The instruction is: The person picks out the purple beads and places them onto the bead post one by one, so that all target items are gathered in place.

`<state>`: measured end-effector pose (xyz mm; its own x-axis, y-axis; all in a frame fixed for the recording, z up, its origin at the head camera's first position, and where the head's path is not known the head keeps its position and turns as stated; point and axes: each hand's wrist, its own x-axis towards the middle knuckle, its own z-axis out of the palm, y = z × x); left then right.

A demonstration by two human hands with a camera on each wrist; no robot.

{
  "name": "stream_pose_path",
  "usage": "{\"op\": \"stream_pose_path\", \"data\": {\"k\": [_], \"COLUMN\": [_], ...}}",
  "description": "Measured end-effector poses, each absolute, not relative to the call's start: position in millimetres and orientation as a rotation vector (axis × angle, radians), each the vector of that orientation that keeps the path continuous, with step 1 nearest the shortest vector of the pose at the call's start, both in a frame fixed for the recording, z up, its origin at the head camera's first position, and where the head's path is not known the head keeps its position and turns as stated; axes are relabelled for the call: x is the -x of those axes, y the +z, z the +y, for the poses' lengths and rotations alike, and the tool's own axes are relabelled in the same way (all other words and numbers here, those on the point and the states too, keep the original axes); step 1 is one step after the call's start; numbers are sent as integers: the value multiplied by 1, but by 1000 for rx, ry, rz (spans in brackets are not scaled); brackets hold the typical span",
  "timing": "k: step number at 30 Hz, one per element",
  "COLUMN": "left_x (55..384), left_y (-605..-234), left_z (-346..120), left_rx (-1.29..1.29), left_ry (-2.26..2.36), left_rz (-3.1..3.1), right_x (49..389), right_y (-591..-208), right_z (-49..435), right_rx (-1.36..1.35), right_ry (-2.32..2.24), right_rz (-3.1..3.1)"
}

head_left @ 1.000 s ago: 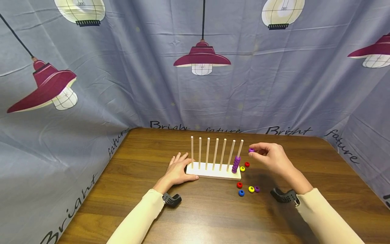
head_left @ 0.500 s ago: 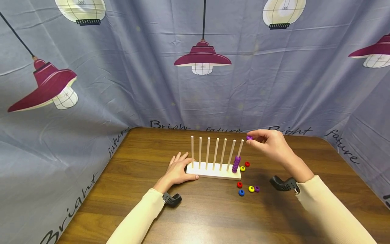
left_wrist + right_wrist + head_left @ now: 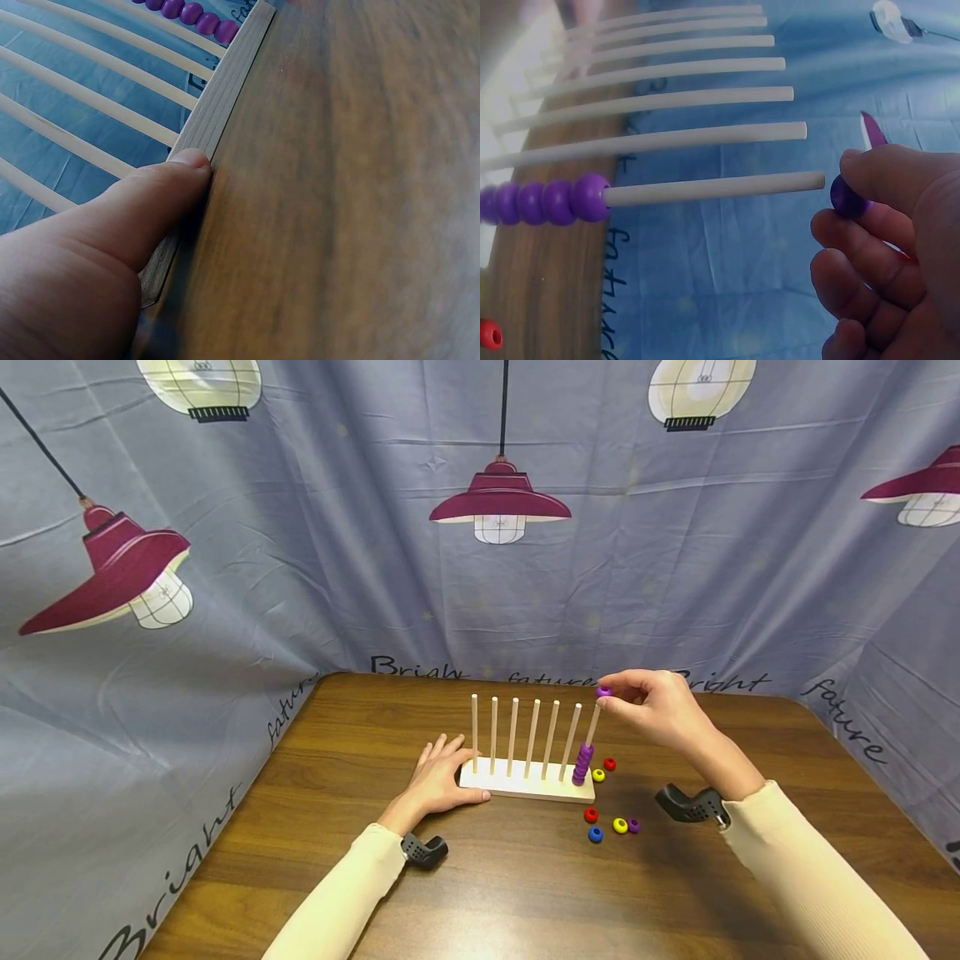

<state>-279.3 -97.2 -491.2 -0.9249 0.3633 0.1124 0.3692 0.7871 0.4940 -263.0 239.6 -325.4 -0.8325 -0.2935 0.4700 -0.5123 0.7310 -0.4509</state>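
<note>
A pale wooden peg rack (image 3: pixel 525 782) with several upright rods stands on the table. Its left end is held by my left hand (image 3: pixel 435 781), the thumb (image 3: pixel 176 176) against the front edge of the base and the other fingers spread behind. Several purple beads (image 3: pixel 559 201) are stacked on the lower part of the rightmost rod (image 3: pixel 720 187). Between thumb and fingertips my right hand (image 3: pixel 663 710) pinches another purple bead (image 3: pixel 847 198). In the right wrist view that bead sits just off the rod's tip, with a small gap showing.
Right of the rack lie a yellow bead (image 3: pixel 597 775) and a red bead (image 3: pixel 610 764). Nearer the front are a red bead (image 3: pixel 591 816), a blue bead (image 3: pixel 596 835), a yellow bead (image 3: pixel 620 826) and a purple bead (image 3: pixel 634 826). A printed curtain (image 3: pixel 360 568) surrounds the wooden table (image 3: pixel 510 893).
My right hand has risen and moved left with the purple bead, from beside the rightmost rod to its tip. The left hand and the rack have stayed in place.
</note>
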Motion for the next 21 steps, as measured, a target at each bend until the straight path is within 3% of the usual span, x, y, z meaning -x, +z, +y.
{"op": "stream_pose_path", "data": {"k": [21], "left_x": [279], "left_y": [-492], "left_z": [-96], "left_rx": [598], "left_ry": [-838], "left_rz": [-2961], "right_x": [261], "right_y": [-330], "right_z": [237], "right_rx": [-652], "right_ry": [838], "right_rz": [-2579]}}
